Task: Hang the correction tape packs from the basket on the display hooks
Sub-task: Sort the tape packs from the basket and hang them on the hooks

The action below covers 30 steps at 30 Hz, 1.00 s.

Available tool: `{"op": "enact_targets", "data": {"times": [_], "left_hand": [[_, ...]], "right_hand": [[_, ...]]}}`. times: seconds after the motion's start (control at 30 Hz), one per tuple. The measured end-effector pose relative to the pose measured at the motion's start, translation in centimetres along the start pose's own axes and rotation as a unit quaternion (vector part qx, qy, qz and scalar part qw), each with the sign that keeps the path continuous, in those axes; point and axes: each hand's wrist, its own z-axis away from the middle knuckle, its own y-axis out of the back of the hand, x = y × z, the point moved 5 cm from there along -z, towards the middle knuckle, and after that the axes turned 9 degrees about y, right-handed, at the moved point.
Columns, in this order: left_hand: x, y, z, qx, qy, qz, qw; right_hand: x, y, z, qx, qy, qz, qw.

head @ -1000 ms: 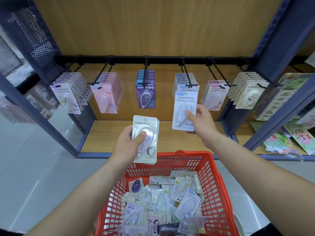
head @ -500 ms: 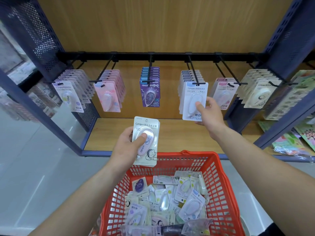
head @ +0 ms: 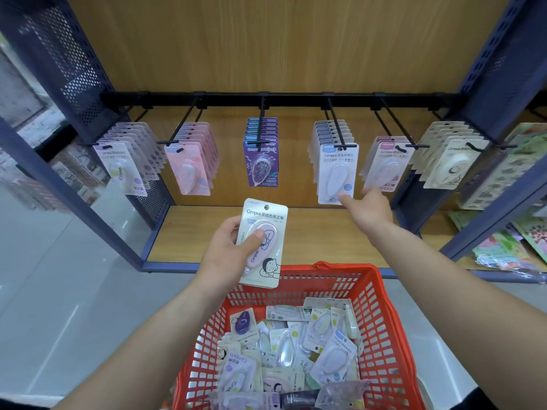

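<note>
One pack [head: 262, 244], likely light, stiff card with a slick blister, is gripped by the left hand [head: 228, 251] at the basket's [head: 384, 292] 11 o'clock; hold low, leaving the top hole [head: 266, 207] free. Right hand [head: 365, 213], fingers straight, touches a hung pack [head: 337, 173] at 1 o'clock.

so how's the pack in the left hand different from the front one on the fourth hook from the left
The held pack is gripped by the left hand; the hooked pack hangs from its hook. The held pack has a pink dispenser and a sleeper drawing; the hooked pack has a pale one and a blue tab. Both read Campus.
</note>
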Motion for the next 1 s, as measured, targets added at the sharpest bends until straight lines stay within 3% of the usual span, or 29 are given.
{"op": "enact_targets", "data": {"times": [0.1, 0.23, 0.3, 0.73, 1.0], "left_hand": [[0.0, -0.1, -0.3, 0.005, -0.006, -0.002, 1.000], [-0.1, -1.0, -0.4, 0.009, -0.012, -0.001, 1.000], [-0.2, -1.6, -0.2, 0.005, -0.017, 0.001, 1.000], [-0.3, -1.8, 0.9, -0.013, -0.021, -0.003, 1.000], [-0.1, -3.9, 1.0, -0.062, -0.005, 0.030, 0.998]], "right_hand": [[-0.6, -0.1, 2.6, -0.039, 0.049, -0.031, 0.998], [-3.0, -3.0, 8.7, -0.259, 0.059, -0.190, 0.945], [-3.4, -4.1, 10.8, -0.302, 0.060, -0.221, 0.925], [-1.8, -2.0, 10.1, -0.184, 0.035, -0.307, 0.933], [-2.0, -2.8, 11.4, -0.196, 0.058, -0.333, 0.920]]}}
